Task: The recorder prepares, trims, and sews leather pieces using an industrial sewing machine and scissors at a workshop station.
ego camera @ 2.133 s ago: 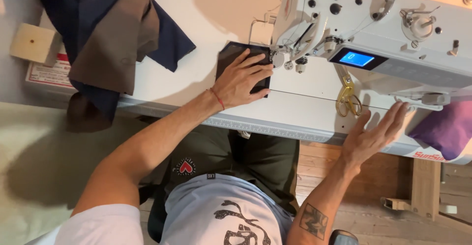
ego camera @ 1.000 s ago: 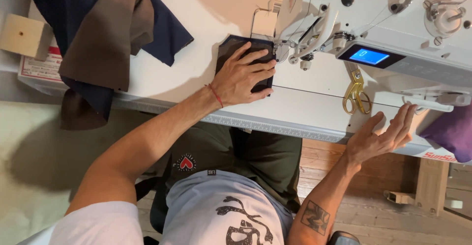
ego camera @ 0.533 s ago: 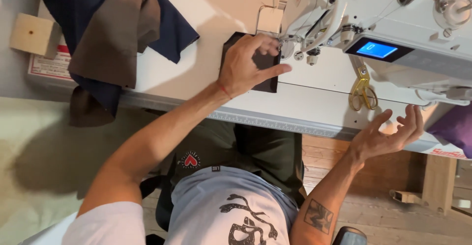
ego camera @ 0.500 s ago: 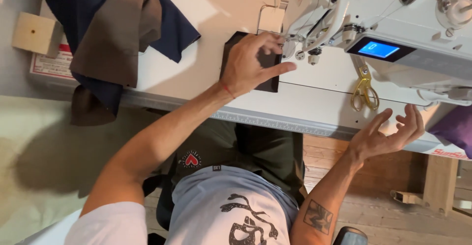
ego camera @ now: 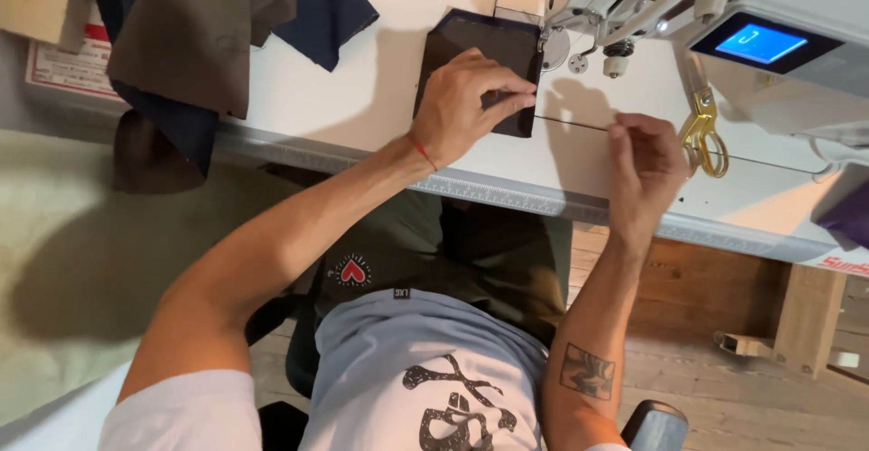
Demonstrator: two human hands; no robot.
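We see a white desk [ego camera: 380,107] with a sewing machine [ego camera: 724,26] — piled cloth [ego camera: 199,35] lies far left. Our left hand [ego camera: 466,103] presses a dark fabric piece [ego camera: 475,48] flat beside the needle, grip pinching its edge. Our right hand [ego camera: 643,166] hovers nearby, fingertips pressed together — gold scissors [ego camera: 704,130] just beside.

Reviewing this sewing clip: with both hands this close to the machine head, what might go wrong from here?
1. The left hand pinches the dark fabric piece right beside the presser foot; fingertips could get caught if the machine runs.
2. The right hand hovers near the gold scissors and might knock them.
3. The draped fabric pile overhangs the table edge and may slide off.
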